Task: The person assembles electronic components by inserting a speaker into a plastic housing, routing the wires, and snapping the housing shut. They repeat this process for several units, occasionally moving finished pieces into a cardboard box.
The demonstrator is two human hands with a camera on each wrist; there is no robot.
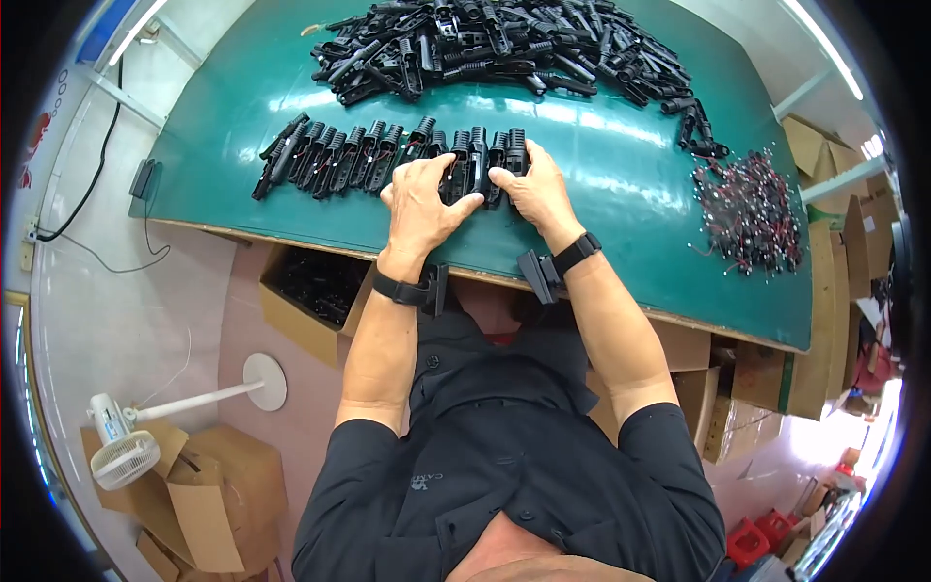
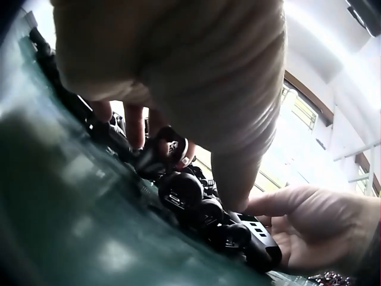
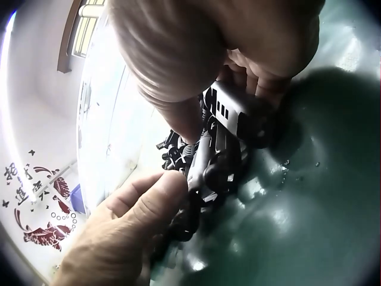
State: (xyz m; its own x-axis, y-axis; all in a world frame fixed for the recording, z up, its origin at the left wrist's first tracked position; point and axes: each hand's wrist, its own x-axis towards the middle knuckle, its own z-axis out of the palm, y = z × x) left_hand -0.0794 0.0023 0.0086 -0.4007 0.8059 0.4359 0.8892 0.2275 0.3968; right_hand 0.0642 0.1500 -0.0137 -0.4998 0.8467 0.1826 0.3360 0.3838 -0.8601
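Note:
Black plastic housings (image 1: 372,155), with ribbed round ends and thin red wires in several, lie side by side in a row on the green table. My left hand (image 1: 419,204) grips the row's right part, thumb at the near ends and fingers farther back. At the row's right end, my right hand (image 1: 539,194) holds the last housing (image 1: 516,145) between its thumb and fingers. In the right wrist view that housing (image 3: 229,110) has a line of small slots along its side. The left wrist view shows round open ends (image 2: 180,189) under my left hand.
A large heap of similar black parts (image 1: 504,48) covers the table's far side. Small wired parts (image 1: 747,209) are piled at the right. Below the table edge (image 1: 679,320) stands a carton (image 1: 301,320) of black pieces. A white fan (image 1: 126,456) stands at the left.

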